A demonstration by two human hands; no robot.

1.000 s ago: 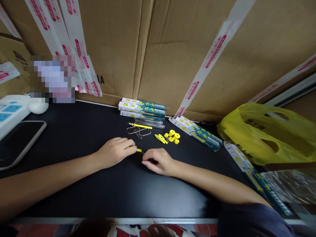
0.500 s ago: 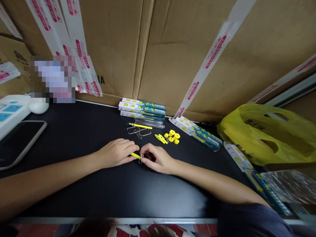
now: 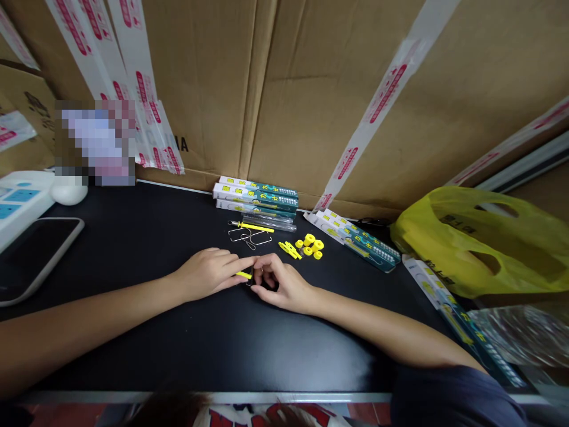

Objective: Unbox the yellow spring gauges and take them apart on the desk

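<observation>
My left hand (image 3: 208, 273) rests on the black table (image 3: 133, 249) and pinches a thin yellow stick (image 3: 243, 275). My right hand (image 3: 280, 284) meets it fingertip to fingertip, pinching a small metal wire piece (image 3: 249, 279) at the stick's end. Just beyond the hands lie bent wire clips (image 3: 249, 236), another yellow stick (image 3: 253, 226), a yellow clip (image 3: 290, 249) and several small yellow rollers (image 3: 311, 244).
Teal and white packets are stacked at the back (image 3: 255, 196) and to the right (image 3: 355, 238). A yellow plastic bag (image 3: 480, 243) sits at the right. A phone (image 3: 33, 255) and a white power strip (image 3: 20, 201) lie at the left. Taped cardboard boxes (image 3: 288, 89) wall the back.
My right hand has moved left to meet my left hand, and its fingers have closed on the wire piece at the yellow stick's tip. The left hand barely shifted.
</observation>
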